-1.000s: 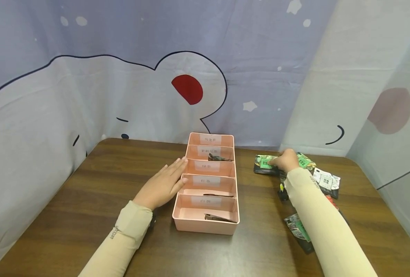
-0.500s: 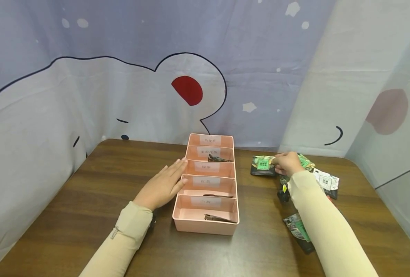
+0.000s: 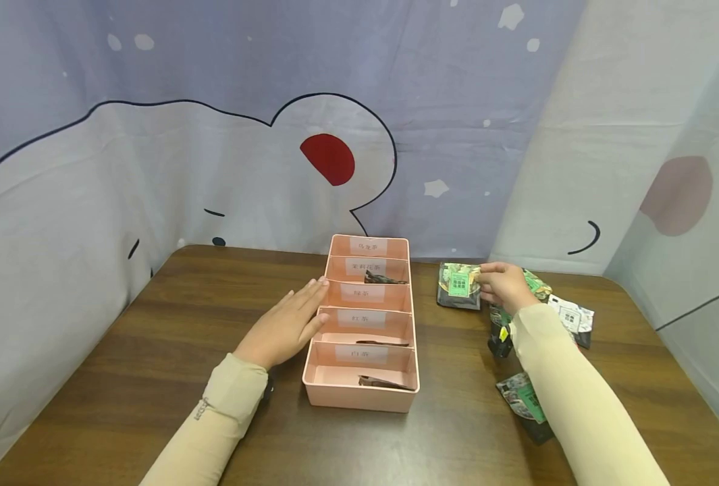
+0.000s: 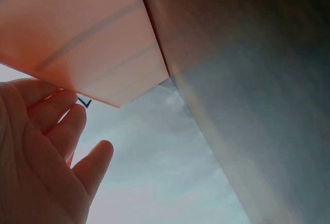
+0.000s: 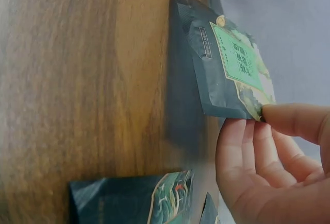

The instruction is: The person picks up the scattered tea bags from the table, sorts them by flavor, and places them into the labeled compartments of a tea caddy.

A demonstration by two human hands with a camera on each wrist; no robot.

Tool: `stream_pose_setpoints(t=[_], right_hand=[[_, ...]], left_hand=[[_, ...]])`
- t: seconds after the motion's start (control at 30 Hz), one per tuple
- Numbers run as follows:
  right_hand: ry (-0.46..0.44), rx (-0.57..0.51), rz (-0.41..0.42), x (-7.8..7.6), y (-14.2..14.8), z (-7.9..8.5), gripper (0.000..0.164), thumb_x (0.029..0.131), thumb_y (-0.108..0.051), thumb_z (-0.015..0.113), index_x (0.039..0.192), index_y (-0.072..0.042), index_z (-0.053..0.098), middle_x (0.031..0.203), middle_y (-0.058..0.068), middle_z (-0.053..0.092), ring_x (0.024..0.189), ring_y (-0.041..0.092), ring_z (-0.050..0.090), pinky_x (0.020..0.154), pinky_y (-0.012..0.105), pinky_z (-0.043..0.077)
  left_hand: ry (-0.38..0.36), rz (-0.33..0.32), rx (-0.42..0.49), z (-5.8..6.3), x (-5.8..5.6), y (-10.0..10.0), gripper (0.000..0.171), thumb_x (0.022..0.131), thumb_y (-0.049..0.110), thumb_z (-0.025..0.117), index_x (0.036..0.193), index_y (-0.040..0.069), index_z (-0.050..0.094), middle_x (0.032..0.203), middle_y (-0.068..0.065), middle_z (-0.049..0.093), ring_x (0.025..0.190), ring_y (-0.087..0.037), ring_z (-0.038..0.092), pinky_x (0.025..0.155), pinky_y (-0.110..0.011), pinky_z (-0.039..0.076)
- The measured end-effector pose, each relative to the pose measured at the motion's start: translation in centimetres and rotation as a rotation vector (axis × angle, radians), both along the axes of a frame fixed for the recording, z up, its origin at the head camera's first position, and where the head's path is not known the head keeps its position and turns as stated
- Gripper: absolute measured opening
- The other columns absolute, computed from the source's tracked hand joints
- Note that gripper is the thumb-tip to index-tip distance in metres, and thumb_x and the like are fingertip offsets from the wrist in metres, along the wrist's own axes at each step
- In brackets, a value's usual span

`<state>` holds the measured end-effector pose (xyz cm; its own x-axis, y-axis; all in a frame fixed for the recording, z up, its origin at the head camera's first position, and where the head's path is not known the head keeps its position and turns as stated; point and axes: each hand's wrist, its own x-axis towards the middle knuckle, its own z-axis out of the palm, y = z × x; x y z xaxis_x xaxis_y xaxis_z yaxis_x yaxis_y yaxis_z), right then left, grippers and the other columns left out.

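Plainly, the right hand pinched a flat, glossy black sachet with a green label by its edge, so that it jutted leftward from the fingers. Well apart to their left lay the long pink plastic five-compartment box, its long axis running front to back; nearer it, the left hand touched its left side with extended fingers.

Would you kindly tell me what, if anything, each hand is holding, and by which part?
The right hand pinches a flat, square, green-labelled black sachet by its edge, near a corner. The left hand holds nothing.
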<state>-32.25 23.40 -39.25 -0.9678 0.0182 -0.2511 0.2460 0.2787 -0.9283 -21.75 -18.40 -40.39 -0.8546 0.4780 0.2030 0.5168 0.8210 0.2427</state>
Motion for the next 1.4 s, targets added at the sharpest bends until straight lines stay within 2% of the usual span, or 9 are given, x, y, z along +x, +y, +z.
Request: stream_pose_setpoints(t=[0.23, 0.5, 0.73, 0.9, 1.03, 1.27, 1.4], right_hand=[[0.088, -0.073, 0.018, 0.0, -0.5, 0.2, 0.051, 0.102, -0.011, 0.058, 0.146, 0.008, 0.041, 0.110, 0.000, 0.061, 0.089, 0.005, 0.065, 0.087, 0.023, 0.058], [0.160, -0.084, 0.026, 0.1, -1.3, 0.8, 0.046, 0.103, -0.010, 0.058, 0.143, 0.008, 0.044, 0.112, 0.001, 0.060, 0.092, 0.009, 0.063, 0.091, 0.025, 0.057], [0.217, -0.120, -0.031, 0.2, -1.9, 1.3, 0.043, 0.103, -0.007, 0.055, 0.142, 0.009, 0.044, 0.113, 0.001, 0.058, 0.093, 0.010, 0.061, 0.091, 0.024, 0.057], [0.276, -0.158, -0.082, 0.1, -2.7, 1.7, 0.039, 0.101, -0.004, 0.057, 0.137, 0.008, 0.048, 0.105, -0.001, 0.061, 0.093, 0.009, 0.061, 0.087, 0.023, 0.058], [0.316, -0.164, -0.091, -0.1, -3.1, 1.9, 0.037, 0.101, -0.004, 0.058, 0.135, 0.006, 0.051, 0.106, -0.001, 0.061, 0.096, 0.009, 0.061, 0.090, 0.025, 0.057], [0.361, -0.284, -0.108, -0.6, -3.9, 2.4, 0.020, 0.099, 0.000, 0.062, 0.119, -0.004, 0.060, 0.101, -0.002, 0.064, 0.096, 0.011, 0.062, 0.089, 0.023, 0.058], [0.407, -0.322, -0.112, -0.8, -4.6, 2.8, 0.019, 0.097, 0.001, 0.064, 0.115, -0.006, 0.063, 0.099, -0.002, 0.066, 0.094, 0.010, 0.063, 0.086, 0.021, 0.058]], left_hand=[[0.010, 0.002, 0.001, 0.0, 0.0, 0.0, 0.062, 0.109, 0.037, 0.043, 0.159, 0.002, 0.030, 0.164, -0.012, 0.029, 0.152, -0.029, 0.026, 0.123, -0.052, 0.023], [0.013, 0.007, -0.008, 0.0, 0.0, 0.1, 0.062, 0.109, 0.038, 0.041, 0.159, 0.003, 0.030, 0.164, -0.010, 0.030, 0.152, -0.028, 0.025, 0.123, -0.051, 0.022], [0.010, 0.013, -0.007, 0.1, 0.1, 0.1, 0.063, 0.109, 0.039, 0.041, 0.159, 0.003, 0.029, 0.165, -0.010, 0.029, 0.153, -0.028, 0.025, 0.124, -0.051, 0.021], [0.008, 0.010, -0.005, 0.1, 0.1, 0.1, 0.062, 0.109, 0.039, 0.041, 0.159, 0.003, 0.029, 0.164, -0.010, 0.029, 0.152, -0.028, 0.025, 0.124, -0.051, 0.021], [0.009, 0.008, -0.006, 0.1, 0.1, 0.1, 0.062, 0.109, 0.039, 0.040, 0.159, 0.003, 0.029, 0.165, -0.010, 0.029, 0.152, -0.028, 0.025, 0.124, -0.050, 0.021], [0.003, 0.013, -0.011, 0.0, 0.1, 0.0, 0.063, 0.110, 0.040, 0.040, 0.160, 0.005, 0.028, 0.165, -0.009, 0.028, 0.153, -0.026, 0.023, 0.124, -0.049, 0.020], [0.005, 0.010, -0.006, 0.0, 0.1, 0.0, 0.063, 0.110, 0.040, 0.040, 0.160, 0.004, 0.028, 0.165, -0.010, 0.028, 0.153, -0.027, 0.024, 0.124, -0.050, 0.021]])
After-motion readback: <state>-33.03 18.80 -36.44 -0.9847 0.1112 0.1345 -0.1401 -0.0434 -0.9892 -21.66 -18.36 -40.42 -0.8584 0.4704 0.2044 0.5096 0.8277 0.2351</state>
